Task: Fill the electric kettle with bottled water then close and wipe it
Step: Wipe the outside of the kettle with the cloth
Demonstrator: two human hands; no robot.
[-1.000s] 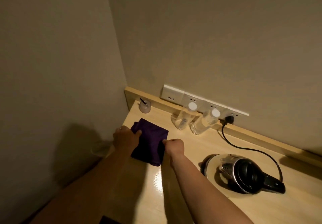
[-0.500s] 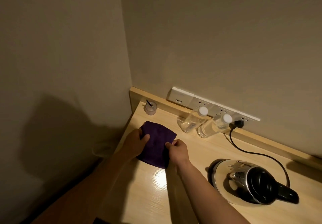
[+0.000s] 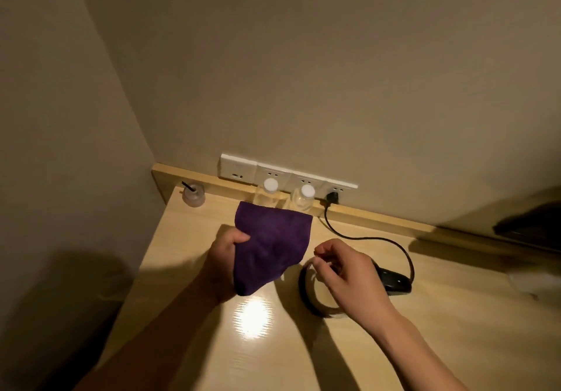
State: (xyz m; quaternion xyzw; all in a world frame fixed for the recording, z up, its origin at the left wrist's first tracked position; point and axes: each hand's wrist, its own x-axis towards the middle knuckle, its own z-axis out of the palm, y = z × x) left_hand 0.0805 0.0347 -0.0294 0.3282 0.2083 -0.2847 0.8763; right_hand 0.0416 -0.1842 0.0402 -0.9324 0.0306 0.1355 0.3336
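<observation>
My left hand grips a purple cloth and holds it up above the wooden table. My right hand hovers over the electric kettle, fingers curled and loosely pinched, holding nothing that I can see. The hand hides most of the kettle; its round base edge and black handle show. Two clear water bottles with white caps stand at the back by the wall, partly behind the cloth.
A white socket strip runs along the back ledge, with the kettle's black plug and cord curving to the right. A small clear jar with a dark stick stands in the back left corner. Walls close off the left and back.
My left hand has lifted the cloth off the table and carried it right. My right hand let go of the cloth and moved over the kettle. The view shifted right.
</observation>
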